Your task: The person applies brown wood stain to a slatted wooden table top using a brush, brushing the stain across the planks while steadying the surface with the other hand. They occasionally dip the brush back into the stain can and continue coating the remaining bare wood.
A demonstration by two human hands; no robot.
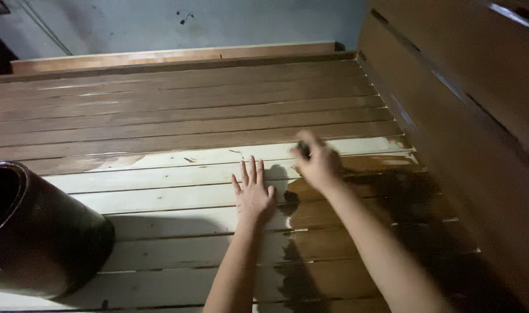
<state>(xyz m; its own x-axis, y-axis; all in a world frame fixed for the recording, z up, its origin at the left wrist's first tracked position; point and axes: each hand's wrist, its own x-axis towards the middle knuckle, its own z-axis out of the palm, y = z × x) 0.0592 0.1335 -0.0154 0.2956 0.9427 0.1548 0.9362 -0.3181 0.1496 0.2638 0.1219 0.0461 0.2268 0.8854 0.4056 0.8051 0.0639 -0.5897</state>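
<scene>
Brush (303,149), small and dark, sits blurred in the closed fingers of the right hand (316,165) over the stain edge. Left hand (253,194) lies flat, fingers spread, on pale slats (160,197); likely to smear wet stain (357,214). Dark pot (38,232) near.

The left hand (253,196) lies flat, fingers spread, on the pale bare slats (160,197). Just beside it, the right hand (317,165) is blurred, gripping something small and dark over the wet brown stain (357,214). A dark pot (38,232) stands at the left.

Workshop: half-stained slatted wood platform (177,124), stain bucket (35,232).
</scene>
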